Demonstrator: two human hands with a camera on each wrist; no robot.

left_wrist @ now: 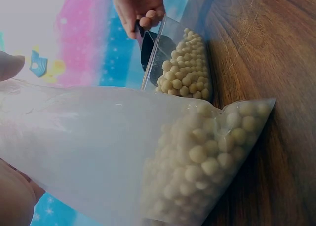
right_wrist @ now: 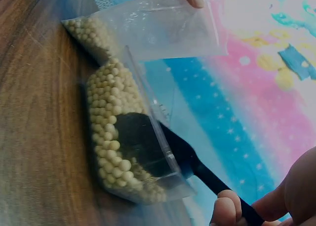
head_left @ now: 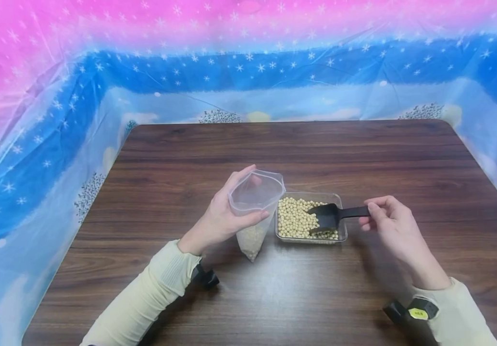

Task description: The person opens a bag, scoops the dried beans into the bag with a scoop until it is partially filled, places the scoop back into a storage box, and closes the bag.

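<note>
My left hand (head_left: 224, 211) grips a translucent plastic bag (head_left: 254, 216) around its open mouth, thumb on the near side and fingers round the far side. Pale round beans (left_wrist: 197, 162) fill the bag's lower part, and its bottom corner points down at the table. Right beside the bag stands a clear rectangular container (head_left: 311, 240) of the same beans (head_left: 296, 216). My right hand (head_left: 393, 226) pinches the handle of a black scoop (head_left: 328, 216) between thumb and fingers. The scoop's blade lies in the container, its front edge among the beans.
The brown wood-grain table (head_left: 188, 154) extends around the bag and container. A pink and blue snowflake-patterned cloth (head_left: 248, 62) hangs behind the table and along its sides. Dark wrist cameras (head_left: 205, 276) sit at both cuffs.
</note>
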